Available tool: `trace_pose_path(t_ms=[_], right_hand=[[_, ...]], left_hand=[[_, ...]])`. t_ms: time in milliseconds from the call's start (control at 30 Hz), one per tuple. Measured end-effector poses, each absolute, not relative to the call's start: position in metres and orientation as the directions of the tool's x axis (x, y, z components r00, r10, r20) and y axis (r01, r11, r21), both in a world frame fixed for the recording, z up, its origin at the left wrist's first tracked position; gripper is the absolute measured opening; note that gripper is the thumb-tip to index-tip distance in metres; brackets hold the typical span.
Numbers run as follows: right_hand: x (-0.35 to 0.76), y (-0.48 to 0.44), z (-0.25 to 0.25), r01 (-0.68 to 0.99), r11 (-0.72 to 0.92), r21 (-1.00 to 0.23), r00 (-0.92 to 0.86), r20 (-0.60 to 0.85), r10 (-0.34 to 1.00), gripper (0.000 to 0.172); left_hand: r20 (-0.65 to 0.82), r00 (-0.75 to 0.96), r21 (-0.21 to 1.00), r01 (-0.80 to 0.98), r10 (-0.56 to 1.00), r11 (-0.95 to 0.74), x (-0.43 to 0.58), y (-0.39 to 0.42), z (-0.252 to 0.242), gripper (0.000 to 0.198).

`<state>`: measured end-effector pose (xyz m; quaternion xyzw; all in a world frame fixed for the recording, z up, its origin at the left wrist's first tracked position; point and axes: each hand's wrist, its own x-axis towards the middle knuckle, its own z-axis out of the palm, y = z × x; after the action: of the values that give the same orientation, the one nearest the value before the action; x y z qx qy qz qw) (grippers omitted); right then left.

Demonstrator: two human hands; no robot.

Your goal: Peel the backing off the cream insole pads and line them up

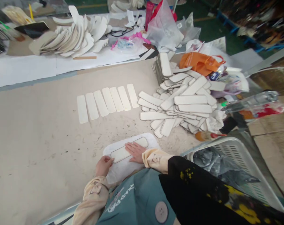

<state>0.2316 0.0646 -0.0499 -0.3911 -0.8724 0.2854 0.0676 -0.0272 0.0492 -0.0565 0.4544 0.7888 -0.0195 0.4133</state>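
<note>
A long white strip with rounded corners and a dark edge (120, 151) lies on a white sheet (116, 175) close to my body. My right hand (135, 152) rests flat across it, fingers stretched out. At the strip's left end, my left hand (104, 165) pinches its corner between thumb and fingers. Farther up the table, several plain pale strips (101, 103) lie side by side in a slanting row. A big loose heap of dark-edged white strips (190, 100) sits to the right, with a neat stack (165, 64) behind it.
At the right stands a white plastic basket (247, 153) with dark plastic in it. An orange bag (200, 62), a clear bottle (252, 100) and a small orange-brown bottle (209, 136) border the heap. Curved white pieces (71, 37) are piled along the back.
</note>
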Motion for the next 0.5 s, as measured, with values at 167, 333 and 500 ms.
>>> trace_pose_path(t_ms=[167, 333, 500], right_hand=[[0.287, 0.064, -0.06, 0.743, 0.495, -0.45, -0.604, -0.136, 0.785, 0.07], [0.294, 0.062, -0.071, 0.762, 0.521, -0.384, -0.612, -0.164, 0.774, 0.068], [0.292, 0.061, -0.076, 0.738, 0.538, -0.408, -0.631, -0.133, 0.764, 0.067]], left_hand=[[-0.662, -0.269, 0.344, 0.72, 0.7, 0.602, -0.023, 0.051, -0.057, 0.026], [-0.528, -0.335, 0.366, 0.739, 0.78, 0.565, -0.014, 0.035, -0.049, 0.027], [-0.133, -0.31, 0.432, 0.837, 0.941, 0.336, 0.017, 0.0, -0.036, 0.034]])
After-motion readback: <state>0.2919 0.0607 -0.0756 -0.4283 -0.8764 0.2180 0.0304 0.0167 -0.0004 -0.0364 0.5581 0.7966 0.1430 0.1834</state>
